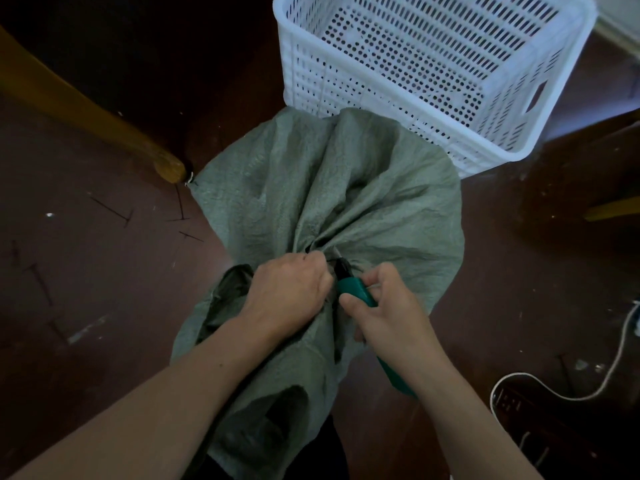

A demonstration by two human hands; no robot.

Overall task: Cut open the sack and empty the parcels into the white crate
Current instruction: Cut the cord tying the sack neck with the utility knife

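A grey-green woven sack (332, 188) stands on the dark red floor in the middle of the head view, its neck gathered and tied. My left hand (287, 292) is clenched around the bunched neck. My right hand (384, 306) holds green-handled cutters (356, 289), whose dark jaws sit right at the tied neck beside my left fist. The parcels are hidden inside the sack. A white perforated crate (485, 133) stands just behind the sack at the upper right, and I see nothing in it.
A wooden furniture leg (104, 116) slants across the upper left and ends close to the sack. A white cable (616, 358) and a dark power strip (519, 407) lie on the floor at the lower right. Another wooden piece (613, 207) shows at the right edge.
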